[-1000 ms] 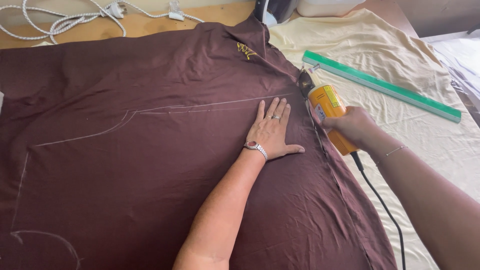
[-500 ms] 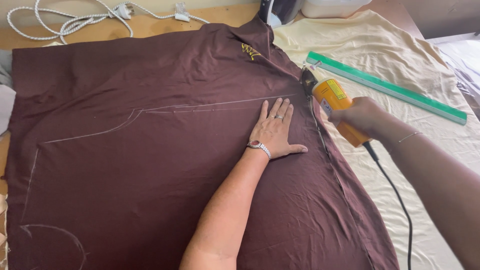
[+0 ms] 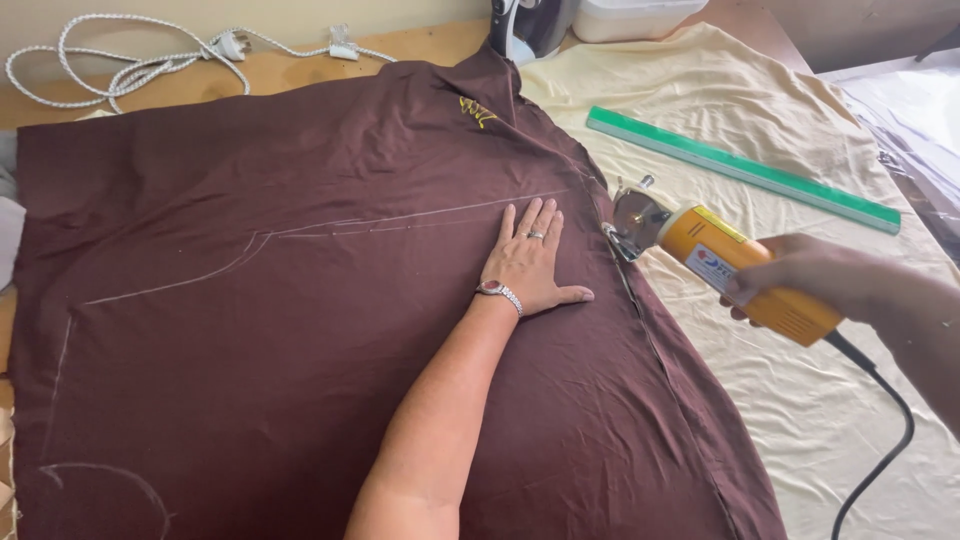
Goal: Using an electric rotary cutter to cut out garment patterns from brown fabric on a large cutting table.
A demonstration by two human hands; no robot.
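A large brown fabric [image 3: 300, 330] with white chalk lines lies spread over the table. My left hand [image 3: 530, 262] rests flat on it, fingers apart, just below the long chalk line; a watch sits on the wrist. My right hand [image 3: 815, 280] grips the orange body of an electric rotary fabric cutter [image 3: 720, 265]. Its round metal blade [image 3: 633, 220] sits at the brown fabric's right edge, a little right of my left hand. The cutter's black cord [image 3: 880, 450] trails down to the lower right.
A pale yellow cloth [image 3: 800, 400] covers the table's right side, with a long green ruler [image 3: 740, 168] lying across it. A white braided cable with plug [image 3: 130, 60] lies at the back left. An iron [image 3: 525, 25] and a white box [image 3: 630, 15] stand at the back.
My right hand has drawn the cutter slightly right and back along the fabric's edge. My left hand stays flat in the same place.
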